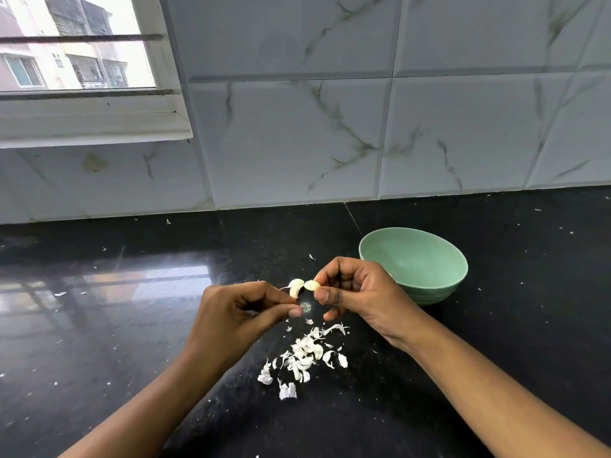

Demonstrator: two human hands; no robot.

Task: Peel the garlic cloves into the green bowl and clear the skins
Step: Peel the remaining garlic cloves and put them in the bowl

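A marble-look tiled wall (297, 127) fills the back, and the black counter (132, 325) stretches under everything. A window (82, 61) sits high to the left of the hands. The green bowl (429, 259) stands just behind and right of the pinch, partly hidden by the right hand (360, 292). The left hand (231, 312) meets it above the counter. A heap of skins (304, 355) lies below the pinch, nearer the person. The right thumb and forefinger pinch a bare garlic clove (311, 285), and the left fingertips pinch a curled skin (295, 287) right beside it
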